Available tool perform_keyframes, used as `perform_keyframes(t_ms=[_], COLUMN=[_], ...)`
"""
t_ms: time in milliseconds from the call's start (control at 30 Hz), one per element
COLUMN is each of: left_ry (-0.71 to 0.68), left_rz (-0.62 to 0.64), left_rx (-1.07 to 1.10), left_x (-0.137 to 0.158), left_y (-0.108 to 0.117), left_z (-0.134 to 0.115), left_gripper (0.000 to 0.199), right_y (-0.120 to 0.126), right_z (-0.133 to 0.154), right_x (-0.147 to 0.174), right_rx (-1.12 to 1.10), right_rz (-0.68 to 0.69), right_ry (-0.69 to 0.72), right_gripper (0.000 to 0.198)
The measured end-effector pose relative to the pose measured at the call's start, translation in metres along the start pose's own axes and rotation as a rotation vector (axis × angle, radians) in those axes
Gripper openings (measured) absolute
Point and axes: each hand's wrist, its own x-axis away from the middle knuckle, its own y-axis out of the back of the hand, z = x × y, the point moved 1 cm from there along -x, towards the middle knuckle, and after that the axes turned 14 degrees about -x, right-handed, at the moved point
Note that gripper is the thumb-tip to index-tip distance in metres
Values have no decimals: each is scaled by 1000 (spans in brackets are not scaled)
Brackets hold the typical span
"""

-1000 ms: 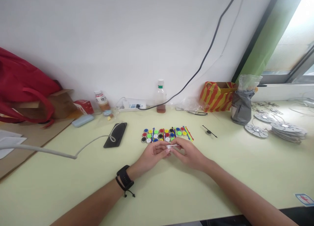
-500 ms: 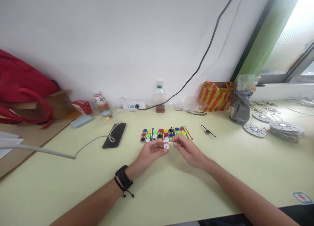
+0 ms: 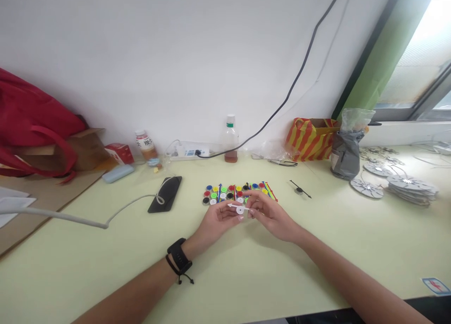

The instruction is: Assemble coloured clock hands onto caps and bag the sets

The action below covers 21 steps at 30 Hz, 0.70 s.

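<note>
Between thumb and fingers, my left hand [image 3: 219, 220] pinches a small round white disc [image 3: 240, 211] with a centre hole. My right hand [image 3: 269, 216] is closed on one end of a thin white arrow [image 3: 233, 205], which lies across the disc's upper face with its head toward the left. Whether the two are joined I cannot tell. Just beyond my hands lie rows of coloured discs [image 3: 213, 195] and several coloured arrows [image 3: 269, 191], partly hidden by my fingers. To the right lies a black disc with a black arrow [image 3: 299, 189] across it.
A dark phone [image 3: 165, 195] lies at left, with a pale cable [image 3: 134, 206] passing over it. Along the wall stand a bottle [image 3: 231, 141], a power strip [image 3: 190, 149] and a striped bag [image 3: 310, 138]. Stacked grey round plates [image 3: 410, 188] lie at right.
The white arrow has come down over the disc and now shows its full head, pointing left. My right hand has turned slightly; my left still holds the disc.
</note>
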Motion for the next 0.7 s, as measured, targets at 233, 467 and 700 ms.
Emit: perform_keyframes(t_ms=[233,467,700], left_ry=[-68,-90,-103], left_rz=[-22,-43,-39], left_rx=[-58,-119,-138], left_x=[0,1,1], left_y=[-1,-1,-2], left_z=[-2,-4,3], left_gripper=[32,27,24], right_y=[-3,-3,-2], right_z=[-6,-7,-6], right_x=[0,0,0], right_rx=[37,84,120], right_rz=[33,26,19], right_ry=[9,31,62], right_gripper=[39,38,37])
